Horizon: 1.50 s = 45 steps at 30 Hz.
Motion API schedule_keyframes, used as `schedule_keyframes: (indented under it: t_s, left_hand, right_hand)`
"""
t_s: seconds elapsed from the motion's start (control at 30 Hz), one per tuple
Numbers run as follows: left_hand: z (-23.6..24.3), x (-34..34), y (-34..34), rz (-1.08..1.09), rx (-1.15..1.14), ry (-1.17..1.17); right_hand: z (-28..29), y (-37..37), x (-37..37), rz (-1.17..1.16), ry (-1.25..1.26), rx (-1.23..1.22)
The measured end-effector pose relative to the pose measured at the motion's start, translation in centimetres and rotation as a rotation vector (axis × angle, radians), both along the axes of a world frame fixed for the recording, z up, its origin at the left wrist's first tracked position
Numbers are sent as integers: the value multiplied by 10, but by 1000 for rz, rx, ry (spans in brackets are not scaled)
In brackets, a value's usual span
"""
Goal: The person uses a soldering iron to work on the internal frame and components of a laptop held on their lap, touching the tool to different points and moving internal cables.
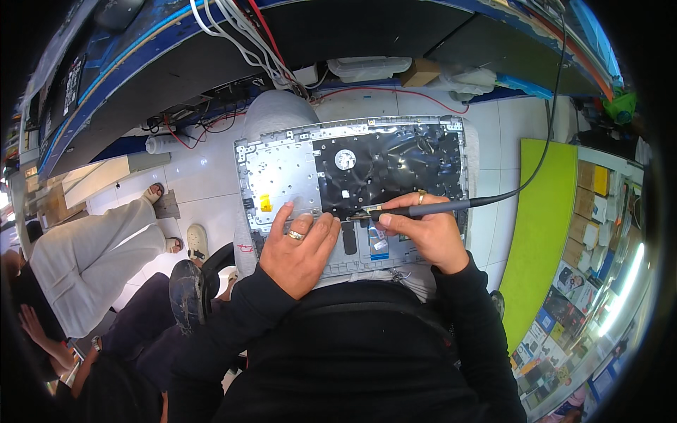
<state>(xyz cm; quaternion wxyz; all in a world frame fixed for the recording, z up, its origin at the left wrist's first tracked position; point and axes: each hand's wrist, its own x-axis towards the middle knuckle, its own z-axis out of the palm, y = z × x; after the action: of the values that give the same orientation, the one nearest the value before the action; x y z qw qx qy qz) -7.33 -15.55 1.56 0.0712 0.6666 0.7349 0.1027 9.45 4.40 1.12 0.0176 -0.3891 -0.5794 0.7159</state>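
A silver laptop top case (282, 173) lies underside up across my lap. Black plastic film (405, 162) covers much of its right part. My right hand (431, 236) grips a soldering iron (438, 208) like a pen, its tip pointing left at the film's lower edge. On the lower left of the case rests my left hand (300, 254), fingers stretched out, their tips close to the iron's tip. A piece of yellow tape (266, 203) is stuck by the left index finger. Below the right hand a flat ribbon cable (379, 243) shows on the case.
The iron's black cord (532, 173) runs up past the right side. A green bench top (541, 211) stands right, beside a glass display case (589, 233) of boxes. Ahead is a dark workbench (367, 32) with hanging white cables (247, 42). Other people (113, 247) sit close by on the left.
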Motion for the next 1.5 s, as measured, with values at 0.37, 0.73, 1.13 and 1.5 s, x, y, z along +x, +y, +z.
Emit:
schedule_keyframes:
  t_s: [0.37, 0.73, 1.13, 1.5]
  left_hand:
    - [0, 0, -1, 3, -8, -9]
    - [7, 8, -12, 19, -38, 46]
    - [9, 13, 1, 38, -37, 81]
    - [9, 14, 10, 49, -28, 22]
  right_hand:
    - [4, 5, 1, -144, 16, -259]
    - [6, 3, 0, -227, 47, -261]
    - [3, 1, 3, -242, 36, -229]
    - [1, 6, 6, -267, 51, -226]
